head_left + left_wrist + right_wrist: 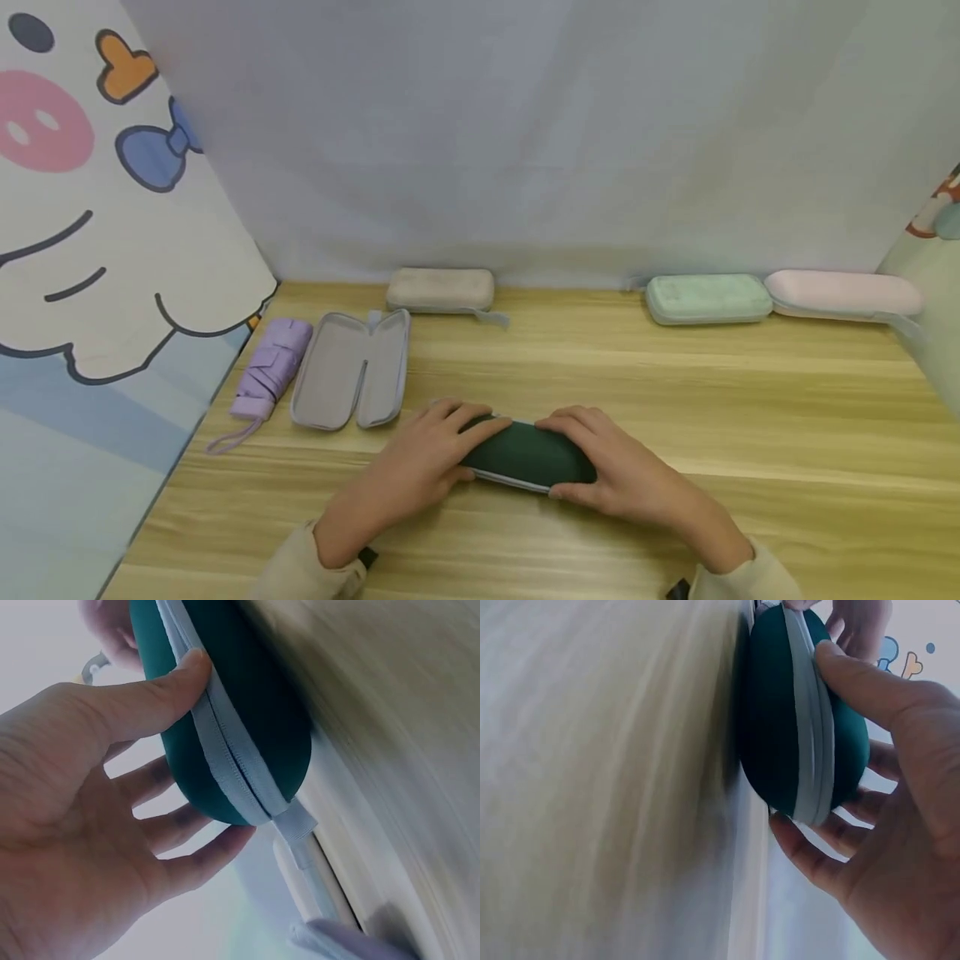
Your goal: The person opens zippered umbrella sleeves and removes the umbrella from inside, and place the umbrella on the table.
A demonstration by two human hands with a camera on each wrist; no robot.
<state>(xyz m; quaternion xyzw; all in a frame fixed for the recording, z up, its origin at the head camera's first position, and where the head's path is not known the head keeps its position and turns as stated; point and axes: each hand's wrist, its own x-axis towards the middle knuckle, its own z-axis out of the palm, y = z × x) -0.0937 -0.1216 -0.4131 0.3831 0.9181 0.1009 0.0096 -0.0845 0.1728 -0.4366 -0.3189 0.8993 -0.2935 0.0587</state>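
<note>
A dark green zippered case (525, 454) lies near the front middle of the wooden table, closed, with a pale grey zipper band (217, 724) round its side. My left hand (431, 454) grips its left end, thumb on the zipper band at the near side and fingers over the top. At the other end my right hand (618, 467) holds it the same way, its thumb (855, 679) on the near side by the zipper. A short grey tab (295, 821) sticks out at the case's left end. The palms hide parts of both ends in the head view.
Left on the table (750, 417) lie a purple folded umbrella (273, 367) and an opened grey case (330, 375). Along the back wall stand a beige case (441, 289), a mint green case (708, 298) and a pink case (843, 293).
</note>
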